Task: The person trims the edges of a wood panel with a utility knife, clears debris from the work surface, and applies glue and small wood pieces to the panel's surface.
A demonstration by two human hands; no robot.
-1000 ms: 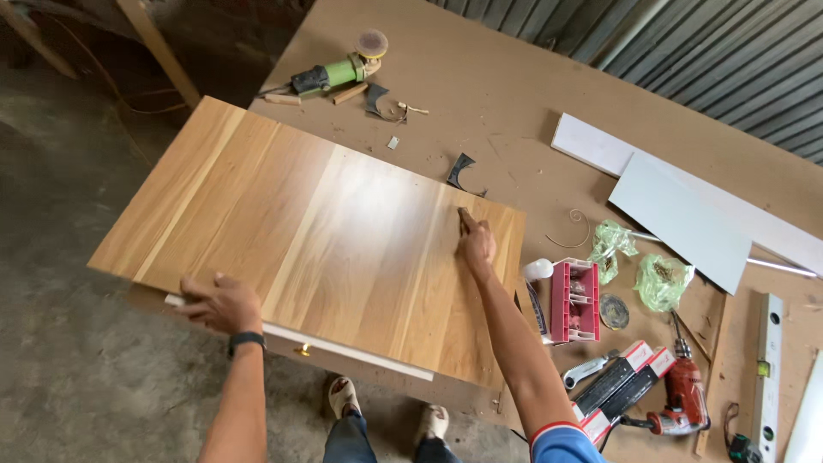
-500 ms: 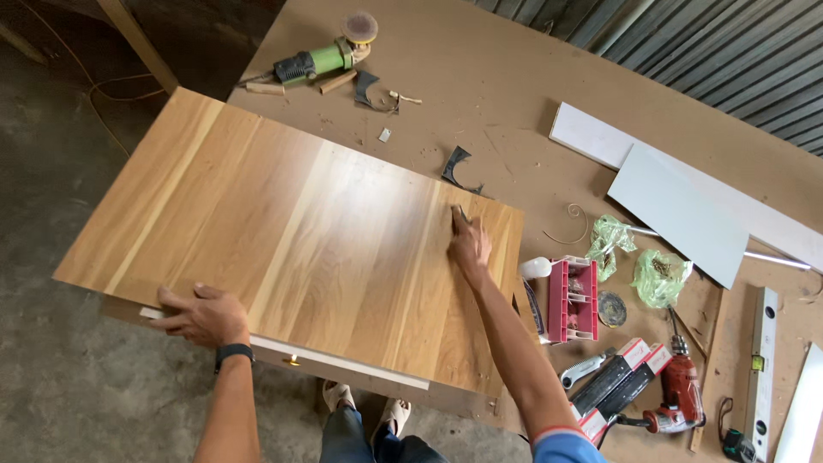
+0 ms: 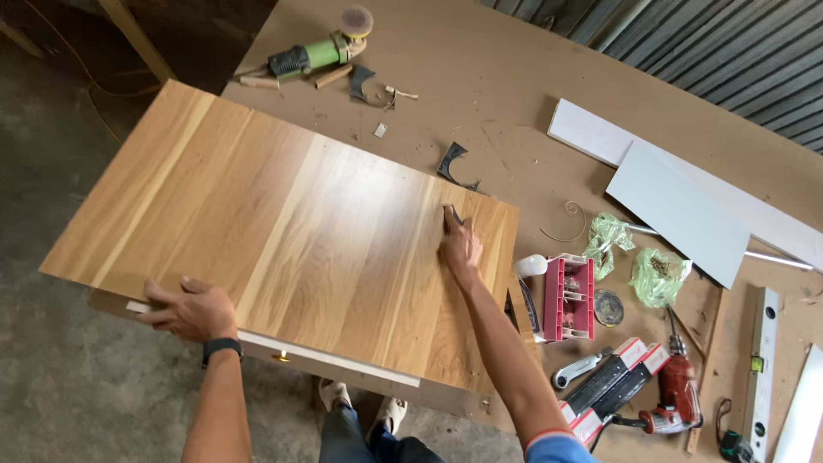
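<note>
Our left hand [image 3: 190,310] fingers clamp the wooden panel [image 3: 283,231] at seven o'clock; our right hand [image 3: 460,244] fingers lie together, flat at three o'clock.

Red-white-black boxes [image 3: 613,381] — beside two green bags [image 3: 658,276].

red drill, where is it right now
In the head view the red drill lies at the lower right of the workbench, beside the red-and-black boxes and left of the spirit level, well clear of the right hand.
</note>
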